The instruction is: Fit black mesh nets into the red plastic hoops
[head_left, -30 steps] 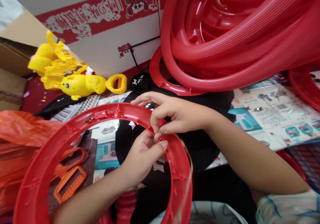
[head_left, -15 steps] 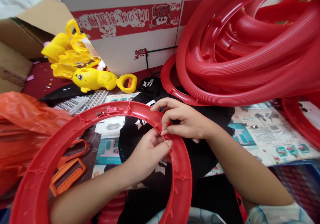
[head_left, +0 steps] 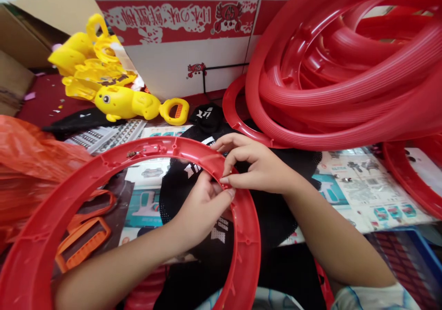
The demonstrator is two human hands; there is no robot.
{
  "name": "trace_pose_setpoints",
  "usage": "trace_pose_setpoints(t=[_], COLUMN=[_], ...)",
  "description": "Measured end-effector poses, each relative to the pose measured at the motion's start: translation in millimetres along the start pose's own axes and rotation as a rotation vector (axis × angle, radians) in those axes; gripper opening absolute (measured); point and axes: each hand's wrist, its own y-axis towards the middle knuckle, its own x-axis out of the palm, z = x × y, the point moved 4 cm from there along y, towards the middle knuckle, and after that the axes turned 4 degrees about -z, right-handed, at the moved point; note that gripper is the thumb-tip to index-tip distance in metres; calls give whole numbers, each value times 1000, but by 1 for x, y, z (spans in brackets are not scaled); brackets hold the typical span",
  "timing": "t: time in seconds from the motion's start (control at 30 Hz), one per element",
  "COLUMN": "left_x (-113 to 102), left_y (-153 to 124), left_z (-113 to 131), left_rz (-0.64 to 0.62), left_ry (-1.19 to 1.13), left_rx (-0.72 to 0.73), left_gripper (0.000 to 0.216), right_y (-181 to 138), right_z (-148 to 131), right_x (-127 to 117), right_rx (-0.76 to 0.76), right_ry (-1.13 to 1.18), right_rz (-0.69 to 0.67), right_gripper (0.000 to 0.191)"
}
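Red ring [head_left: 113, 160]: near, tilted, spanning left and centre, its arc sweeping from near left over to near right. Pile of red rings [head_left: 345, 70] stands far right. Black mesh [head_left: 276, 213] spreads beneath the ring's right side.

Both hands meet at one spot on the ring's far-right arc, at the inner edge. Left hand [head_left: 203, 204] comes from inside the ring, right hand [head_left: 255, 167] from outside, on the right; both equally close.

Left thumb presses the rim, fingers curled under. Right thumb and forefinger are pinched tight on the same edge; can't tell if anything small sits between them.

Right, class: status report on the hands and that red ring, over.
Left hand and right hand pinch one spot on the red ring. Black mesh beneath. Nothing blocking the hands.
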Motion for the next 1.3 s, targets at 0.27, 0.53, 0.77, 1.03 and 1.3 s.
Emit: trace_pose_setpoints(t=[0.27, 0.53, 0.77, 1.03, 1.3], left_x=[1, 8, 14, 5, 6], left_y=[1, -12, -19, -10, -2], left_z=[2, -5, -5, -7, -7], left_rz=[-34, -212, -358, -172, 16], left_ry=[110, 125, 126, -119, -125], left_rx=[12, -182, -278, -104, 48], left_gripper=[37, 42, 12, 35, 31], right_y=[2, 2, 3, 3, 3], right_z=[5, 2, 5, 7, 4], right_x=[6, 9, 15, 19, 18], right_rx=[24, 27, 100, 101, 85], right_ry=[201, 227, 288, 415, 297], right_rz=[46, 12, 10, 114, 196], right_gripper=[3, 4, 7, 5, 6])
